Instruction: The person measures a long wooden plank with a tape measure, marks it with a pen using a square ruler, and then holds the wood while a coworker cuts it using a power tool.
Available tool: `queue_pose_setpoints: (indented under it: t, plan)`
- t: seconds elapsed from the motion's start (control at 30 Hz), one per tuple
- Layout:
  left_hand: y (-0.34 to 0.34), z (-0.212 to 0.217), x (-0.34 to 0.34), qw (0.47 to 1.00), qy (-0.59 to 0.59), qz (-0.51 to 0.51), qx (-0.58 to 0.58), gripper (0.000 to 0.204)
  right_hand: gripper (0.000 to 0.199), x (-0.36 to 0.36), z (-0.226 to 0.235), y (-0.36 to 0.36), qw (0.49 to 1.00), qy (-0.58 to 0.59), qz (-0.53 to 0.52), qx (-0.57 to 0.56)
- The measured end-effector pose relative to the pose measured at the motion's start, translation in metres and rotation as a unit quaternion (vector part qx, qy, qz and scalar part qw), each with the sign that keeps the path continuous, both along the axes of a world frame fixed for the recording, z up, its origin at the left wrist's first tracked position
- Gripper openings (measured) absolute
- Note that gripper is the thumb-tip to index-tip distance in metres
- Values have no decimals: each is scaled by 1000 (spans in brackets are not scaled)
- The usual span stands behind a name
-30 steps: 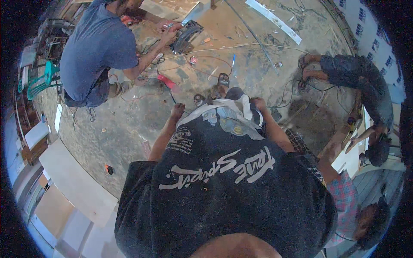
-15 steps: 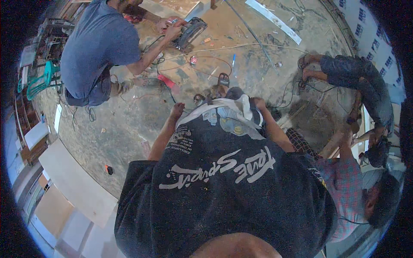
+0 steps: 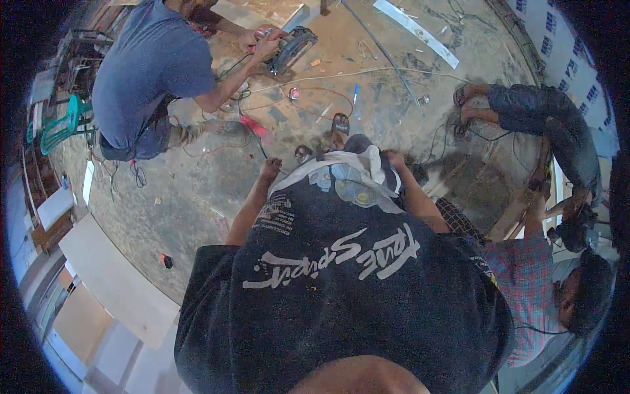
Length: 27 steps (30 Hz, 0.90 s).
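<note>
My left hand [image 3: 270, 169] hangs beside the hem of my black shirt [image 3: 341, 289], its fingers curled in; nothing shows in them. On the other side, my right hand [image 3: 395, 159] is close to the pale lower edge of the shirt. Its fingers are too small and partly hidden to read. Past the shirt, my sandalled foot [image 3: 340, 125] stands on the stained floor. A red object [image 3: 252, 123] with a dark cord or handle lies on the floor ahead of my left hand.
At the far left a co-worker [image 3: 147, 79] crouches with both hands at a power saw [image 3: 292, 49]. On the right are a person in dark clothes [image 3: 564, 131] and another in a plaid shirt [image 3: 522, 282]. Cables, a blue marker [image 3: 356, 93] and white panels [image 3: 118, 282] lie about.
My hands have barely moved. At the right, the plaid-shirted person's head and arm have shifted slightly. The crouching co-worker's saw has moved a little to the right.
</note>
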<state>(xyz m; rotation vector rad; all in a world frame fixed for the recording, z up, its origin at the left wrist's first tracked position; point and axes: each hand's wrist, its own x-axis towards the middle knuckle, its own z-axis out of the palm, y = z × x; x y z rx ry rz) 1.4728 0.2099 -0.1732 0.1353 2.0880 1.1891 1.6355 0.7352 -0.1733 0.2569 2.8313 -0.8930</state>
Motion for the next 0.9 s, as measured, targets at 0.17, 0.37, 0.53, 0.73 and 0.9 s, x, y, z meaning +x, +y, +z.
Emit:
queue_pose_setpoints:
  t: [0.17,0.37,0.53,0.73,0.9]
  plan:
    - [-2,-18,-2,992,-56,78,82,33,34,-1,22,-3,996,-44,56,63]
    - [-6,-21,1,997,73,-6,28,33,40,-36,89,-25,966,-254,12,52]
    - [-1,-21,0,997,56,7,43,40,39,-15,63,-20,976,-177,-115,-54]
    - [-11,-22,-8,982,144,-119,6,39,30,-11,45,-14,990,-94,69,78]
    - [-5,-14,-2,979,170,-110,-37,43,24,8,10,-4,986,72,101,109]
